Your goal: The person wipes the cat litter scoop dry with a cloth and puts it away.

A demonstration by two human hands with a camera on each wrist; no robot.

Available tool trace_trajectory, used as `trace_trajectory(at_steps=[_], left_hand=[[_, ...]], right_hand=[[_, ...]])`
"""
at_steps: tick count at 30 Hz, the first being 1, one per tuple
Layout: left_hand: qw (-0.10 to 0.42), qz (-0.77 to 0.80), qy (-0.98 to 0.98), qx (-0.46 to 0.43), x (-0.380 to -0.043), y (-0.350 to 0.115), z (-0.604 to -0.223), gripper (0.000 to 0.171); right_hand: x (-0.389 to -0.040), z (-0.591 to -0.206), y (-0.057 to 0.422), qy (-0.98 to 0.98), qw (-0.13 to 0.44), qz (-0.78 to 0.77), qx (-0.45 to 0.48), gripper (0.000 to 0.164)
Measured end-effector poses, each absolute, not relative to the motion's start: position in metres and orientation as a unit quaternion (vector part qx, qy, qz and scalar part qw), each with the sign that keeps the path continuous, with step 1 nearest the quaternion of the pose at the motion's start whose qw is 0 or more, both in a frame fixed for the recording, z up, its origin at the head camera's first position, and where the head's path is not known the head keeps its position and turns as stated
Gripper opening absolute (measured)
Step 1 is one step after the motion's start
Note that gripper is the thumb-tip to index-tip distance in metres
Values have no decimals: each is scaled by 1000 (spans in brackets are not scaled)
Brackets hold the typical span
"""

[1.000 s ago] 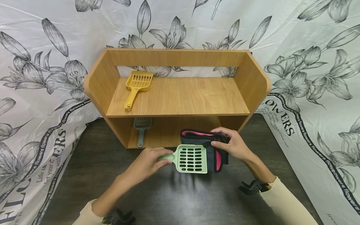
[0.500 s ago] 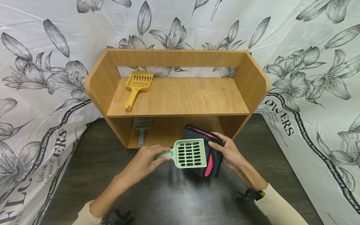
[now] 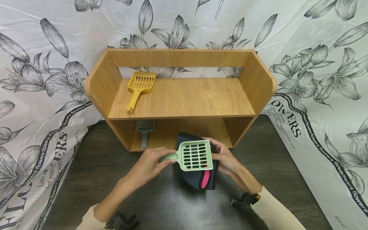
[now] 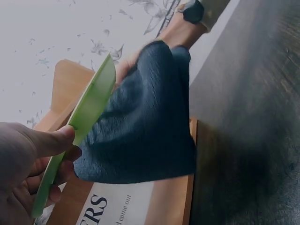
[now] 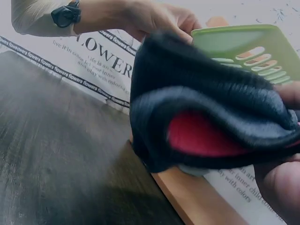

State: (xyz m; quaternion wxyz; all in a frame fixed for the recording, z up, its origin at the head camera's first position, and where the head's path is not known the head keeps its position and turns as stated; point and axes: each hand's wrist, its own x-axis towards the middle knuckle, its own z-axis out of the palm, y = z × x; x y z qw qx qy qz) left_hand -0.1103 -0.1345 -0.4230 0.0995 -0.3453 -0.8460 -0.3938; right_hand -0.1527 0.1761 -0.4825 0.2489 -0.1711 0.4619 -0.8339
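In the head view my left hand point(image 3: 150, 163) pinches the handle of a pale green litter scoop point(image 3: 191, 155), whose slotted head points right. Behind the scoop, my right hand point(image 3: 225, 158) grips a folded dark blue cloth item point(image 3: 189, 177) with black edging and pink lining; its kind is unclear. The left wrist view shows thumb and fingers around the scoop point(image 4: 91, 105) edge-on, the cloth point(image 4: 140, 126) hanging just beyond. In the right wrist view the blurred cloth point(image 5: 201, 93) lies between right thumb and fingers, pink showing through its fold. Whether scoop and cloth touch, I cannot tell.
A two-tier wooden shelf point(image 3: 184, 99) stands ahead. A yellow litter scoop point(image 3: 134, 98) lies on its upper tier at left, and a grey one point(image 3: 144, 138) on the lower tier. Dark wood-look tabletop point(image 3: 161, 201) spreads in front; flower-printed sheeting point(image 3: 310, 80) surrounds it.
My right hand has carried the cloth item leftward and slightly down, so more of it sits behind the green scoop. The scoop rose slightly at first, then stayed nearly still in my left hand.
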Motion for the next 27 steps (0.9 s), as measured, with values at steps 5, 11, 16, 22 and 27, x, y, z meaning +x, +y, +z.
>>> trace_trajectory(at_steps=[5,11,16,22,27], left_hand=[[88,-401,-847,-336,-110,-137,-424,34],[79,-405,-850,-327,-111,-140,-428,35],[85,-399,-854,-324,-112,-144,-432,35],[94,-400,-854,-320,-112,-146,-431,36],[92,-414,-843,-331,-112,-139,-426,35]], right_hand=[[-151,-485,181,438,265,-841,-175,62],[-148,-486,193,437,264,-844,-162,65],[-146,-484,204,430,259,-852,-148,63],[-148,-483,212,396,258,-868,-156,65],[-153,-486,201,372,281,-869,-165,70]])
